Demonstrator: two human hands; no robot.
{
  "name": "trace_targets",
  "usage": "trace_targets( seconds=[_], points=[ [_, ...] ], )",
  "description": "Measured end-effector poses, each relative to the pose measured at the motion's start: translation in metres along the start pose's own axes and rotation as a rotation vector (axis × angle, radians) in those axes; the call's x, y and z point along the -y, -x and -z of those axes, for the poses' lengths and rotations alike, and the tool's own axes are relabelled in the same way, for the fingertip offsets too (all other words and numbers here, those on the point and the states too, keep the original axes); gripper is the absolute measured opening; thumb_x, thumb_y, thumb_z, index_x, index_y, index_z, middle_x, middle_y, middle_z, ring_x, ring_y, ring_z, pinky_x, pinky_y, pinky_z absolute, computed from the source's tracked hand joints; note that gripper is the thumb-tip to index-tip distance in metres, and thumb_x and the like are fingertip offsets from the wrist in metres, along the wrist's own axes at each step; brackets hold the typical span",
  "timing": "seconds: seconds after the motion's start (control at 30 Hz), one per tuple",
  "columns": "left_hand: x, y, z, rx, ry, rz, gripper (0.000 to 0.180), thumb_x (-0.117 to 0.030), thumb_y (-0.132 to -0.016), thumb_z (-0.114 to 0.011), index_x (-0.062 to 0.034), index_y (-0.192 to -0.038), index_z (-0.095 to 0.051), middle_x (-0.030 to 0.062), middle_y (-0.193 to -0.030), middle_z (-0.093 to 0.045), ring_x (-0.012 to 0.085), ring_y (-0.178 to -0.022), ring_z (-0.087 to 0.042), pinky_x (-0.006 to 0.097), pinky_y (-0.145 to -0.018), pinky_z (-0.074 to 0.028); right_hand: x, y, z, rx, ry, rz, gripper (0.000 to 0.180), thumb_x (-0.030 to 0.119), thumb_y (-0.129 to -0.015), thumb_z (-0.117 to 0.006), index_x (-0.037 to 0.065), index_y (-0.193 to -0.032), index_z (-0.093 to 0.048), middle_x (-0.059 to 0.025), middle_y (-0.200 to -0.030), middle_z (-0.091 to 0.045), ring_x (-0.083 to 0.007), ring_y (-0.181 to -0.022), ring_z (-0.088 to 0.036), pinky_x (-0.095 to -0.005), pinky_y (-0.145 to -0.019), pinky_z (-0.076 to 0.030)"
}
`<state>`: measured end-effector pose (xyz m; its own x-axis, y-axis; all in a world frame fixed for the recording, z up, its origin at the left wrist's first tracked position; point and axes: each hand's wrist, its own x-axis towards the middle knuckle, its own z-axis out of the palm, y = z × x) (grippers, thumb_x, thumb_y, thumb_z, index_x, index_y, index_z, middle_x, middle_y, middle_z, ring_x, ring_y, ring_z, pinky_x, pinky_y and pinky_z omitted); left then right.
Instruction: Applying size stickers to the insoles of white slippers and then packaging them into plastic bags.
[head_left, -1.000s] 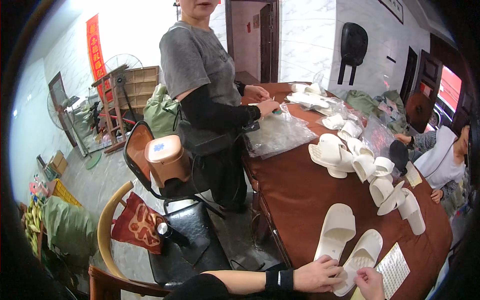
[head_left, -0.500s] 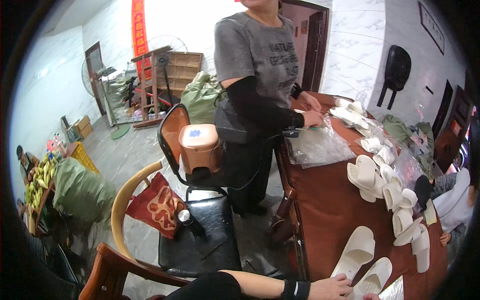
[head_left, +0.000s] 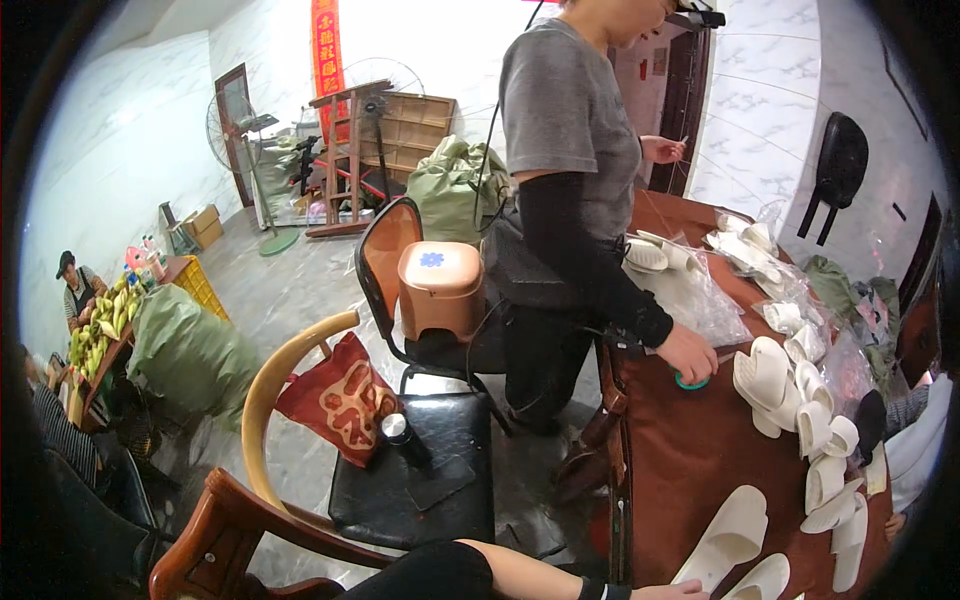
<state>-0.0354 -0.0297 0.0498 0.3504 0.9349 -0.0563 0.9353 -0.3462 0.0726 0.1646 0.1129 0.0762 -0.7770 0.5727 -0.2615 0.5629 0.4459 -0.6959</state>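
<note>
My left hand (head_left: 672,592) shows only in part at the lower edge, its fingers closed at the near end of a white slipper (head_left: 728,538). A black band circles the wrist. Beside that slipper lies a second white slipper (head_left: 762,580), cut off by the picture's edge. Both rest on the brown-covered table (head_left: 690,450). My right hand is out of view. Further up the table, a co-worker's hand (head_left: 687,352) holds a small green ring-shaped thing (head_left: 692,381); their other hand is raised.
White slippers (head_left: 768,385) lie in a row along the table's right side, with clear plastic bags (head_left: 700,300) beyond. Left of the table stand a black-seated chair (head_left: 412,490) bearing a red bag (head_left: 340,400) and dark bottle, and another chair with a pink stool (head_left: 440,290).
My view has shifted, and my left hand sits lower in it. The co-worker has turned, raised one hand and brought the other nearer with the green thing. Fingertips at the lower edge have left view.
</note>
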Motion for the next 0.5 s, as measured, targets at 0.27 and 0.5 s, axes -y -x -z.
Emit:
trace_targets(
  seconds=[0.27,0.5],
  points=[
    [0.006,-0.013,-0.068,-1.026,0.239,-0.145,0.017,-0.035,-0.086,-0.064,-0.0179,-0.09,-0.062,0.0035,-0.087,-0.057,0.0267,-0.091,-0.055,0.043,-0.072,-0.042,-0.009,-0.002,0.002,0.019,0.043,-0.034,0.033,0.014,-0.09,-0.063,-0.002,-0.119,-0.058,-0.0159,-0.095,-0.066,-0.0239,-0.088,-0.061,-0.0347,-0.081,-0.049],
    [0.005,-0.011,-0.063,-1.06,0.252,-0.136,0.017,-0.033,-0.087,-0.063,-0.0157,-0.089,-0.062,0.0039,-0.086,-0.057,0.0265,-0.088,-0.055,0.042,-0.072,-0.042,-0.014,0.0,0.002,0.015,-0.042,-0.032,0.034,0.013,-0.09,-0.063,-0.002,-0.121,-0.058,-0.0132,-0.1,-0.064,-0.0209,-0.089,-0.059,-0.0325,-0.082,-0.049]
  ],
)
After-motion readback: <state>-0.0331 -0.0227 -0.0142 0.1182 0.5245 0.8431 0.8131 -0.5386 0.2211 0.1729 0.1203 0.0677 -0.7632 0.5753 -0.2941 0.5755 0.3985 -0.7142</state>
